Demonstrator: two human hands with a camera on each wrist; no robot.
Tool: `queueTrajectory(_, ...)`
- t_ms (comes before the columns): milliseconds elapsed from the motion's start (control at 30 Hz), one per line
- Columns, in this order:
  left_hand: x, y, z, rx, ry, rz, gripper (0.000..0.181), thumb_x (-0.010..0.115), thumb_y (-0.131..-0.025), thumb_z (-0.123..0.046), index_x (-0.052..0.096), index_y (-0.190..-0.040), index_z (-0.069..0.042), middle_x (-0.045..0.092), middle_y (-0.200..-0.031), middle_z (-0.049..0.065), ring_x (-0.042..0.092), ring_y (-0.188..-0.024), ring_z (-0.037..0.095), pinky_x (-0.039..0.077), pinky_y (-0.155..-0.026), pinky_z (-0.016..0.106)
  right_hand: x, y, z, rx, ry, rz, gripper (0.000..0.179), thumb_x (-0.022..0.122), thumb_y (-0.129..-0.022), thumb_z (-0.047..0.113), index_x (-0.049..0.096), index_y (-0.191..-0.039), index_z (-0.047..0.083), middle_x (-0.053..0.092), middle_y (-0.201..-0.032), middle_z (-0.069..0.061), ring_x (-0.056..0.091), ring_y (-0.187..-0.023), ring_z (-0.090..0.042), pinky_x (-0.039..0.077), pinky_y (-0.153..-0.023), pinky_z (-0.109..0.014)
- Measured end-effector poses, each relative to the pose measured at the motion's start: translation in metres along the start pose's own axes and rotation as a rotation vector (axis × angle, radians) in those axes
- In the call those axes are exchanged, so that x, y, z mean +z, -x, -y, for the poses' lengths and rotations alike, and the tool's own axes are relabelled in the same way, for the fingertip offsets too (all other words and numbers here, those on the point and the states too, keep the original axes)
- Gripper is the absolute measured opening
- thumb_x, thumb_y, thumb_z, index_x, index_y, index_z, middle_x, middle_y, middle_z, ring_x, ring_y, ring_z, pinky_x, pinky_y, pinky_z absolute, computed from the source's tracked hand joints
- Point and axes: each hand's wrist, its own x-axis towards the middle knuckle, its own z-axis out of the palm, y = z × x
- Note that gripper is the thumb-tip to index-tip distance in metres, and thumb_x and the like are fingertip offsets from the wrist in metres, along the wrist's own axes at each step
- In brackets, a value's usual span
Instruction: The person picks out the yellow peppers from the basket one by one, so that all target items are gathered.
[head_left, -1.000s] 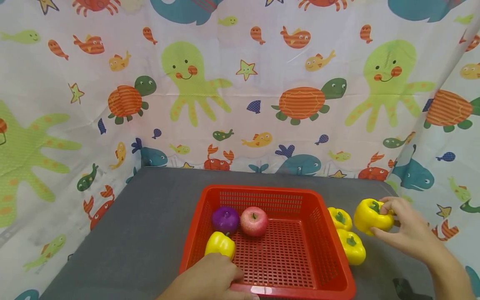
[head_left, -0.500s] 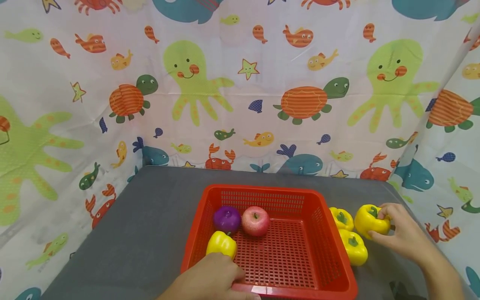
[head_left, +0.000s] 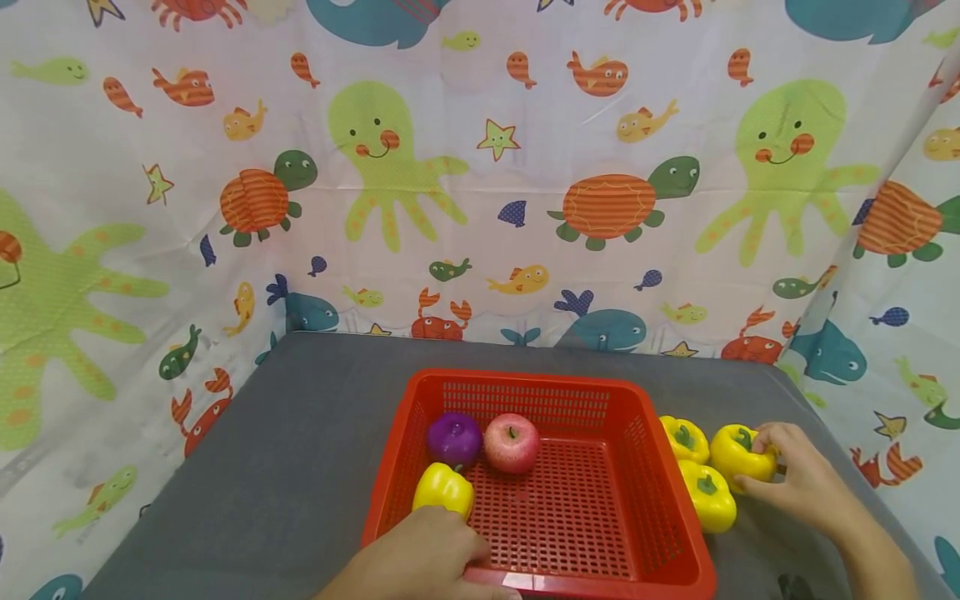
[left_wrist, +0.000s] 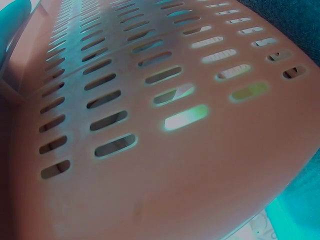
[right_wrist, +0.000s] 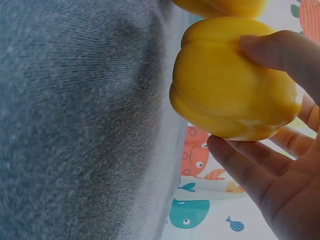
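My right hand [head_left: 798,479] grips a yellow bell pepper [head_left: 738,457] with a green stem, low over the table at the right. In the right wrist view the thumb presses one side of the yellow bell pepper [right_wrist: 225,85] and the fingers lie along the other. Two more yellow bell peppers, a back one [head_left: 684,439] and a front one [head_left: 708,500], sit between it and the red basket [head_left: 652,492]. My left hand [head_left: 423,550] holds the basket's front rim, its fingers bent over it. Close up, the left wrist view shows the slotted basket wall [left_wrist: 140,185].
Inside the basket are a purple round fruit or vegetable [head_left: 454,438], a red apple [head_left: 512,443] and a yellow bell pepper [head_left: 444,490] beside the left hand. Grey cloth covers the table [head_left: 247,483]. A sea-animal printed curtain [head_left: 465,167] stands around the back and sides.
My right hand has lowered its bell pepper and brought it slightly nearer, next to the other two peppers. The left hand keeps its hold on the basket.
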Motion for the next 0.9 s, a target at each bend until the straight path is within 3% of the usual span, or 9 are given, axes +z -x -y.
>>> queueTrajectory(300,-0.001,0.001,0.0,-0.021,0.028,0.001,0.045,0.061,-0.085,-0.07,0.063,-0.075,-0.026,0.057,-0.062,-0.011,0.055,-0.06,0.006,0.045,-0.064,0.028,0.006,0.001,-0.004,0.045,0.01,0.037,0.05,0.093,-0.067,0.016,0.051,-0.092,0.006,0.05,-0.112,-0.022,0.046,-0.095,-0.035,0.047,-0.064,-0.019)
queueTrajectory(467,-0.001,0.001,0.0,-0.042,0.064,0.005,0.044,0.063,-0.084,-0.07,0.064,-0.076,-0.026,0.058,-0.063,-0.01,0.056,-0.061,0.007,0.046,-0.065,0.029,0.006,0.002,-0.002,0.061,0.024,0.052,0.05,0.093,-0.067,0.016,0.051,-0.091,0.006,0.05,-0.112,-0.024,0.046,-0.095,-0.036,0.052,-0.065,-0.029)
queueTrajectory(600,0.0,0.001,-0.001,-0.069,0.099,0.007,0.043,0.065,-0.083,-0.069,0.065,-0.077,-0.026,0.059,-0.064,-0.009,0.057,-0.063,0.009,0.046,-0.065,0.031,0.003,0.002,0.0,0.071,0.035,0.083,0.05,0.094,-0.067,0.019,0.051,-0.091,0.008,0.05,-0.113,-0.024,0.047,-0.094,-0.036,0.051,-0.065,-0.03)
queueTrajectory(800,0.0,0.001,-0.001,-0.054,0.073,-0.002,0.045,0.064,-0.083,-0.07,0.063,-0.076,-0.026,0.056,-0.062,-0.009,0.056,-0.062,0.008,0.045,-0.065,0.03,-0.008,0.0,0.008,0.067,0.024,0.146,0.047,0.092,-0.072,0.026,0.051,-0.09,0.011,0.049,-0.113,-0.022,0.051,-0.09,-0.033,0.052,-0.066,-0.035)
queueTrajectory(900,0.0,0.001,0.0,-0.006,-0.007,-0.006,0.047,0.059,-0.085,-0.073,0.062,-0.074,-0.027,0.054,-0.061,-0.011,0.053,-0.06,0.006,0.044,-0.064,0.029,-0.015,-0.005,0.017,0.059,0.044,0.148,0.045,0.09,-0.074,0.03,0.053,-0.091,0.011,0.05,-0.114,-0.022,0.052,-0.09,-0.035,0.054,-0.07,-0.046)
